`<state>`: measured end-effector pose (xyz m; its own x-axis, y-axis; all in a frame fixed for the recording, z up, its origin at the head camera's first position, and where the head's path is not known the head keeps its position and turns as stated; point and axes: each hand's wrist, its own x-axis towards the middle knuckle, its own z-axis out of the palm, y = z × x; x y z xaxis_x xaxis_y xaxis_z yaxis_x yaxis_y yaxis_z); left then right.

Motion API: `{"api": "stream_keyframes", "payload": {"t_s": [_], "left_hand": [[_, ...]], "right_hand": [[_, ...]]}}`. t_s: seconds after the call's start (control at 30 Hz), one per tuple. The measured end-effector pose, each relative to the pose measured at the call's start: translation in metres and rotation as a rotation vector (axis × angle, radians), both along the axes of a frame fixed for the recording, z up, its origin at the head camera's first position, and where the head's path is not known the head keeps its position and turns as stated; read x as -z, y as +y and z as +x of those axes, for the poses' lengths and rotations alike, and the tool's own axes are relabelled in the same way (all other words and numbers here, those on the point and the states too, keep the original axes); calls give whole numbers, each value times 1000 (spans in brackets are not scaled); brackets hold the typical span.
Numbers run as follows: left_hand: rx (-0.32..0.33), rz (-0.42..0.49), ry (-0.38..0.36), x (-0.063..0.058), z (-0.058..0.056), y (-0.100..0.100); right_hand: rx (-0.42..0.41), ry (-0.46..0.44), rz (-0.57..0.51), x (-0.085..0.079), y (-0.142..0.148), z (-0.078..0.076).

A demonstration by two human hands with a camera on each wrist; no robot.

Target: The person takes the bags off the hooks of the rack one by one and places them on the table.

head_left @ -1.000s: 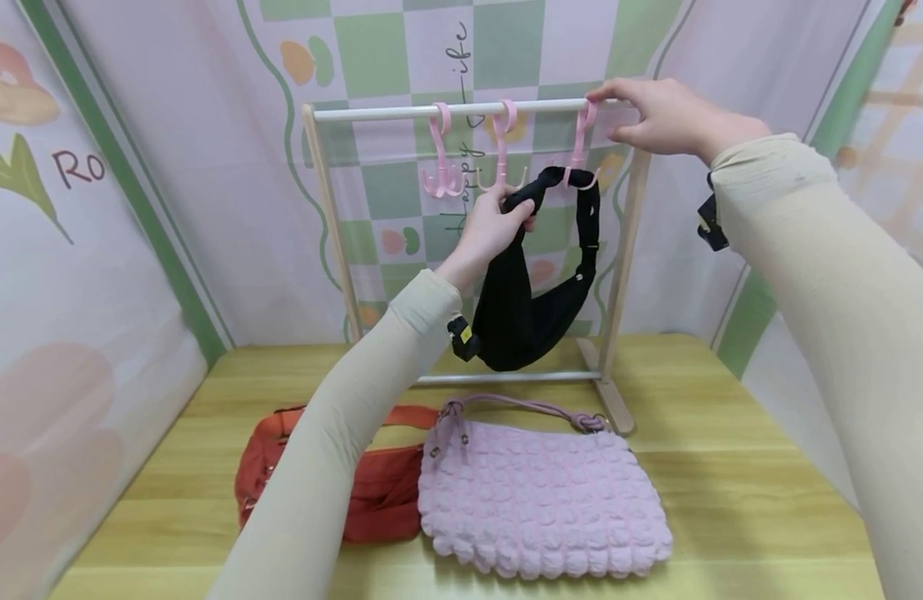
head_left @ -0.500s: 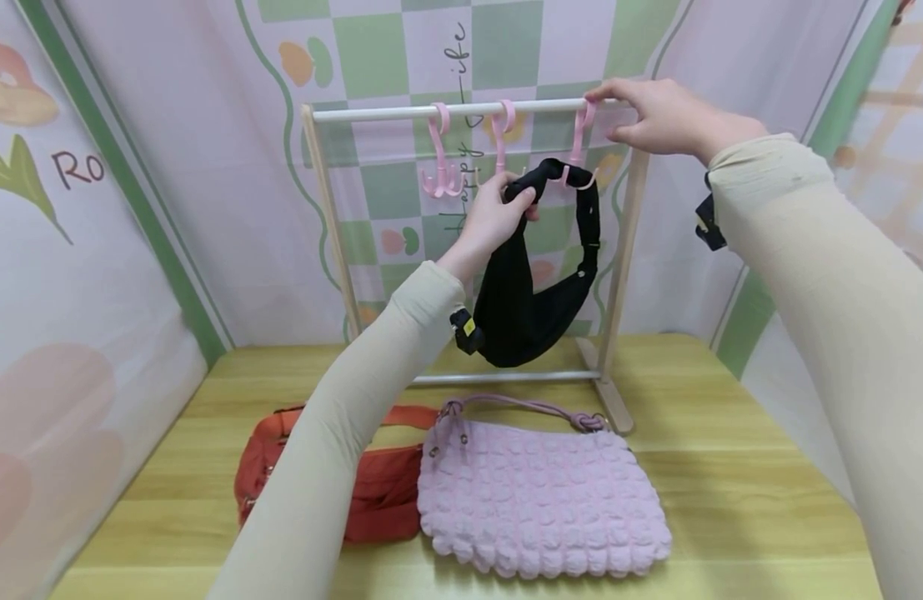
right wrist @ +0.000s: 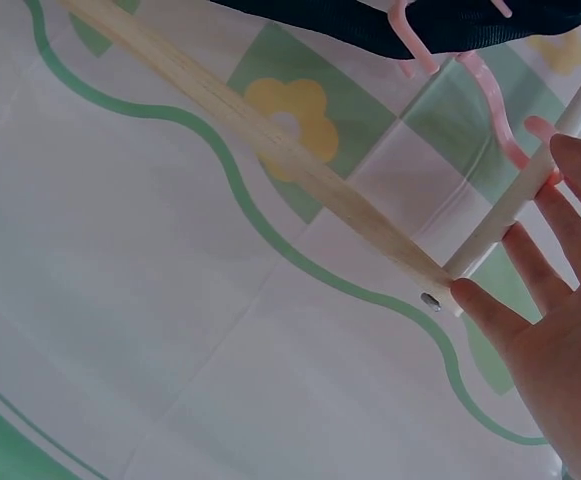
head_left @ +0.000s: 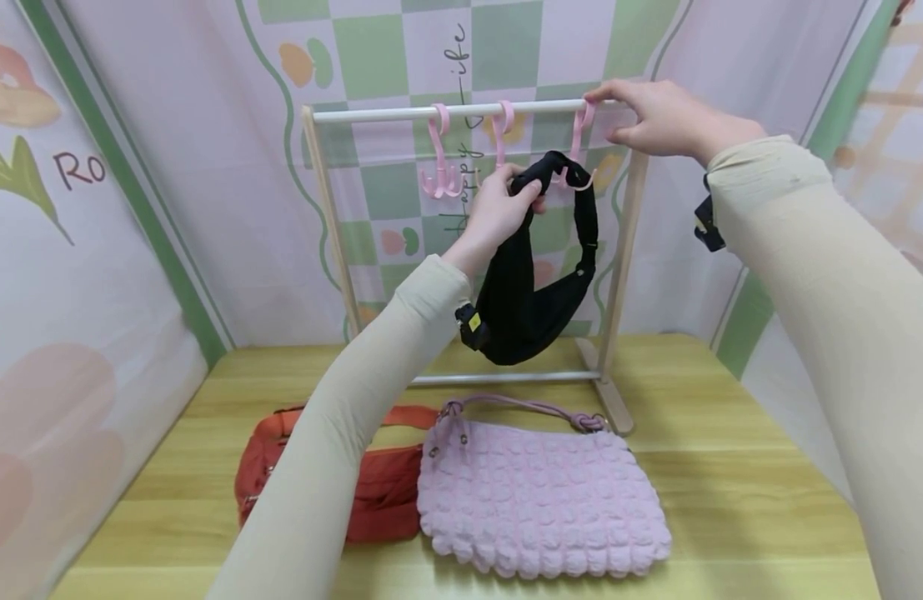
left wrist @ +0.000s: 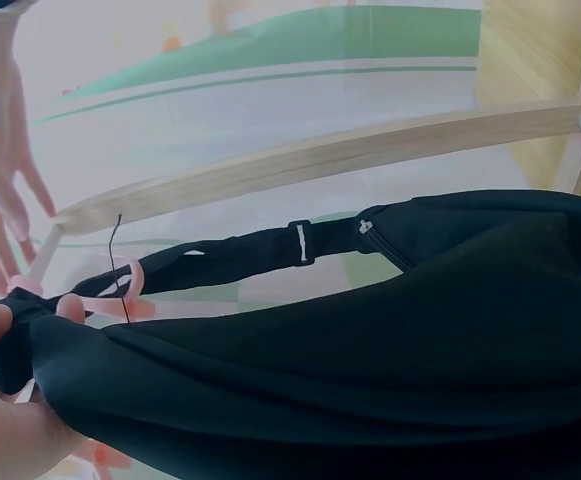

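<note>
In the head view my left hand (head_left: 499, 208) pinches the knotted strap of a black shoulder bag (head_left: 514, 308), thumb in front. The bag hangs with its strap loop up at the rightmost pink hook (head_left: 579, 137), whose prongs overlap the strap. In the left wrist view the black bag (left wrist: 370, 340) spreads out below a buckle and zip. My right hand (head_left: 674, 121) is raised at the right end of the rack's white rod (head_left: 378, 113), fingertips at that hook's top. The right wrist view has the right hand's fingers (right wrist: 540, 265) spread along the rod (right wrist: 500, 222).
Two more pink hooks (head_left: 440, 158) hang further left on the rod. A puffy pink bag (head_left: 544, 500) and a red bag (head_left: 386, 492) lie side by side on the wooden table (head_left: 731, 467). The rack's right wooden post (head_left: 626, 242) stands beside the black bag.
My left hand has lifted the black bag's strap slightly up and to the right, and the strap loop now sits higher against the right hook. The right hand has stayed put.
</note>
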<state>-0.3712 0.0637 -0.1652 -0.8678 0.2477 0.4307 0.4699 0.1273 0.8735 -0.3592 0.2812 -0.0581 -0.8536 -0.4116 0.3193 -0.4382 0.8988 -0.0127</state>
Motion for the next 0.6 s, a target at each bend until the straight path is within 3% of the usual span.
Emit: {"api": "stream_keyframes", "payload": {"t_s": [0.2,0.6], "left_hand": [[-14,16,-12,-6,0,3],[34,101,-49,-15,1,4]], "right_hand": [[8,2,7,0,0,-1],[-3,9,2,0,-1,0]]}}
